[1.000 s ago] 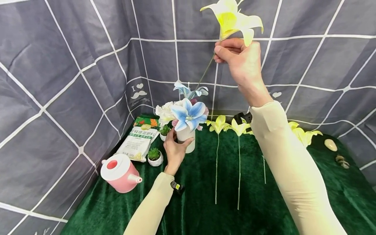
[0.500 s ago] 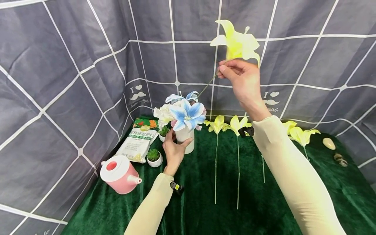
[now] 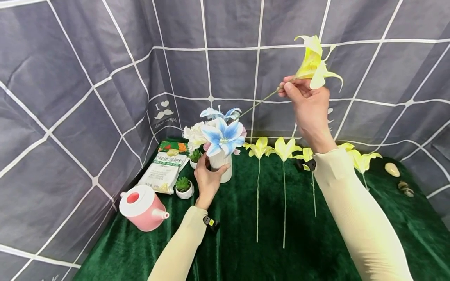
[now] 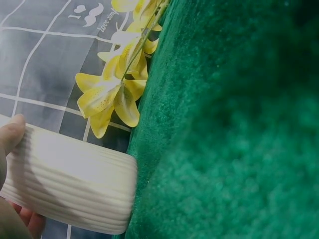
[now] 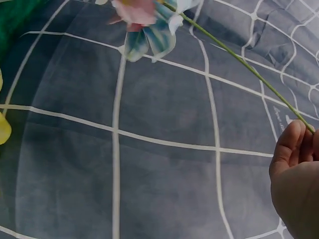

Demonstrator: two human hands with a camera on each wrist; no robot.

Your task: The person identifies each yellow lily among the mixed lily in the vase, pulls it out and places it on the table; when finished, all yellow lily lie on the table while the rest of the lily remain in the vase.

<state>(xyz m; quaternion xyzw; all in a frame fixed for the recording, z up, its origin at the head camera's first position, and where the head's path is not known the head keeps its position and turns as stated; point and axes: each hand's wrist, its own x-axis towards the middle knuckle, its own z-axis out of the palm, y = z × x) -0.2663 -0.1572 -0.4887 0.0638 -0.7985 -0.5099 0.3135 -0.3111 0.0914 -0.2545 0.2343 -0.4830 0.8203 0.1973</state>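
My left hand (image 3: 208, 178) grips a white ribbed vase (image 3: 225, 168) on the green cloth, thumb and fingers around its side; the left wrist view shows the vase (image 4: 75, 181) close up. Blue lilies (image 3: 225, 136), white blooms (image 3: 194, 136) and pink ones fill its mouth. Up to the right, my right hand (image 3: 309, 105) pinches the stem of a yellow lily (image 3: 311, 64) just below the bloom. That stem (image 3: 261, 102) slants down to the left, its lower end hidden among the blue lilies. In the right wrist view, the stem (image 5: 239, 57) runs from the fingers to the bouquet.
Several yellow lilies (image 3: 284, 150) lie along the back of the green cloth (image 3: 242, 234). Left of the vase are a small potted succulent (image 3: 184, 187), a fertilizer bag (image 3: 163, 171) and a pink watering can (image 3: 144, 208). Stones (image 3: 391, 169) lie at far right; a grey checked curtain hangs behind.
My right hand has come down and moved right with the yellow lily, and the stem now leans lower. The left hand stays on the vase.
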